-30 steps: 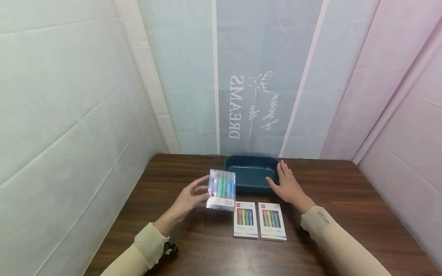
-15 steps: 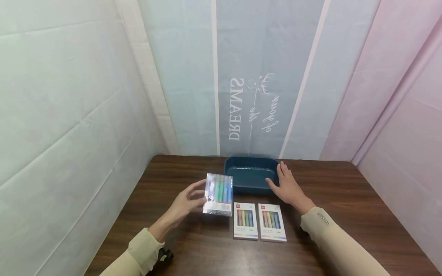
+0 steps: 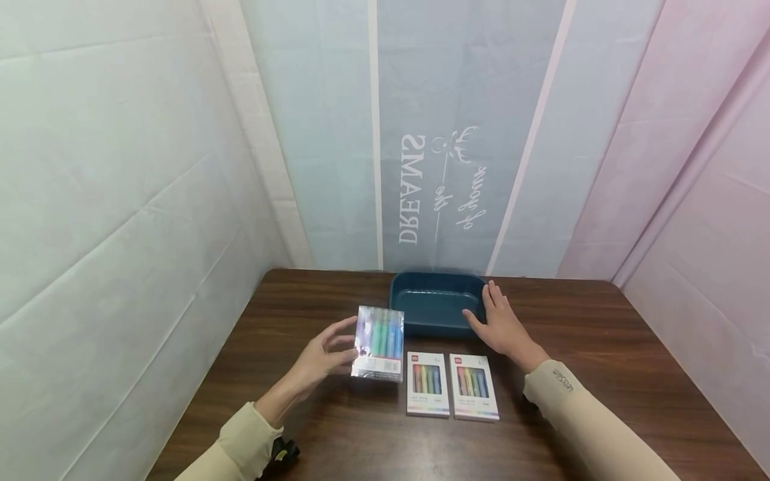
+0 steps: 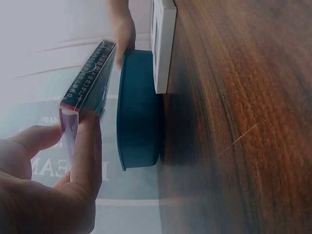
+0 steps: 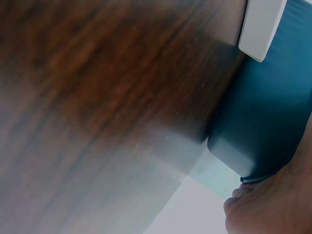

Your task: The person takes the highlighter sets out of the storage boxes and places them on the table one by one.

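Observation:
My left hand (image 3: 319, 359) pinches a clear-wrapped pack of pens (image 3: 378, 344) by its left edge, thumb on one face and fingers on the other. Purple, green and blue pens show through the wrap. In the left wrist view the pack (image 4: 87, 83) is tilted above the table, its dark printed end facing the camera. A dark blue bin (image 3: 442, 329) stands at the table's back. My right hand (image 3: 504, 329) rests with fairly straight fingers at the bin's right rim; in the right wrist view this hand (image 5: 275, 204) overlaps the bin's edge.
Two white boxes with windows showing coloured sticks, a left box (image 3: 428, 404) and a right box (image 3: 475, 406), lie side by side before the bin. The wooden table (image 3: 577, 414) ends at a blue-grey curtain (image 3: 445, 87). Pale cloth walls stand at both sides.
My left hand has carried the pack of pens a little to the left and towards me, off its overlap with the bin and left box. The right hand, bin and boxes stay put.

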The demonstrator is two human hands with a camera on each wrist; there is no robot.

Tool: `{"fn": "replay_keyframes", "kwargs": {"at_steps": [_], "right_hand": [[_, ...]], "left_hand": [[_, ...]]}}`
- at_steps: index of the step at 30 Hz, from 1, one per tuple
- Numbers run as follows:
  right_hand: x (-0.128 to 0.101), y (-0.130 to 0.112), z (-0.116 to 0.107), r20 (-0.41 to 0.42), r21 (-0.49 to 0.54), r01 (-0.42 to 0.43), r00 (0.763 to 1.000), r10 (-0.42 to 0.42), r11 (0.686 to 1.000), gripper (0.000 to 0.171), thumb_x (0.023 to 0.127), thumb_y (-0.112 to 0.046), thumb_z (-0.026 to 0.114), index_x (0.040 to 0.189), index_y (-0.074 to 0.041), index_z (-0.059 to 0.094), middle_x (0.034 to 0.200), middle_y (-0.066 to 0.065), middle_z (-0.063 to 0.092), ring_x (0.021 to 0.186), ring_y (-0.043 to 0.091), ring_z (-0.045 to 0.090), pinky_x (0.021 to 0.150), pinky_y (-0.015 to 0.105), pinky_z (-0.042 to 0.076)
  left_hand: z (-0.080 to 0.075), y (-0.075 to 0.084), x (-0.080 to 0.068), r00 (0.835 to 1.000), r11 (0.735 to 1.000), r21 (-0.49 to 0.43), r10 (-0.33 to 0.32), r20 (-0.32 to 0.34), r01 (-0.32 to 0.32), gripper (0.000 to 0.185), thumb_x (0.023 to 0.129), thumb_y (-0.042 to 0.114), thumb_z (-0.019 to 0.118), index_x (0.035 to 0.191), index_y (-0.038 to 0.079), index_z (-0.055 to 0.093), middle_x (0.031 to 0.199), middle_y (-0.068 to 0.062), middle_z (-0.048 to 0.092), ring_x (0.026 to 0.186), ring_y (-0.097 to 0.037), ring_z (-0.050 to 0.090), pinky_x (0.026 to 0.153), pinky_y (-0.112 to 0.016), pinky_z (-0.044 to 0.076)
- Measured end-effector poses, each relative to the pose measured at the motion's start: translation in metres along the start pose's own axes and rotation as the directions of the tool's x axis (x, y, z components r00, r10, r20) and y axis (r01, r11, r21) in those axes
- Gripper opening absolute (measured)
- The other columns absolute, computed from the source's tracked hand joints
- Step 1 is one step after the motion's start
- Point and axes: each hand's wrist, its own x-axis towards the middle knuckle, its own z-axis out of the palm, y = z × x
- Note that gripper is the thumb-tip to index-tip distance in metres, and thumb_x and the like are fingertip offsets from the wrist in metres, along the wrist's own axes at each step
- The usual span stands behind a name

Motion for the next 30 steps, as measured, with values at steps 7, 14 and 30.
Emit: {"fn": "replay_keyframes", "kwargs": {"at_steps": [7, 14, 30], "right_hand": [[-0.001, 0.001, 0.002, -0.004, -0.001, 0.005, 1.0, -0.005, 1.0, 0.101, 0.108, -0.062, 0.05, 0.168, 0.008, 0.009, 0.177, 0.027, -0.002, 0.163, 0.047, 0.002, 0.129, 0.064, 0.011], [-0.003, 0.0, 0.001, -0.02, -0.01, 0.017, 1.0, -0.017, 1.0, 0.103, 0.108, -0.066, 0.047, 0.168, 0.009, 0.009, 0.177, 0.028, 0.0, 0.163, 0.048, 0.004, 0.129, 0.064, 0.012], [-0.01, 0.001, 0.002, -0.025, -0.007, 0.018, 1.0, -0.019, 1.0, 0.102, 0.108, -0.063, 0.05, 0.168, 0.009, 0.009, 0.177, 0.028, 0.0, 0.163, 0.048, 0.003, 0.129, 0.064, 0.011]], "left_hand": [[0.003, -0.005, -0.008, 1.0, 1.0, 0.009, -0.018, -0.012, 0.018, 0.07, 0.102, 0.014, 0.076, 0.164, 0.016, 0.043, 0.148, -0.028, 0.055, 0.117, -0.031, 0.07, 0.092, -0.05, 0.063], [0.002, -0.01, -0.013, 1.0, 1.0, -0.001, -0.01, -0.003, 0.01, 0.07, 0.103, 0.013, 0.075, 0.164, 0.014, 0.041, 0.148, -0.03, 0.054, 0.114, -0.029, 0.07, 0.091, -0.049, 0.063], [0.007, -0.021, -0.021, 0.998, 0.998, -0.053, -0.02, 0.057, 0.023, 0.074, 0.102, 0.011, 0.075, 0.165, 0.011, 0.035, 0.148, -0.032, 0.052, 0.112, -0.03, 0.072, 0.09, -0.048, 0.064]]}}
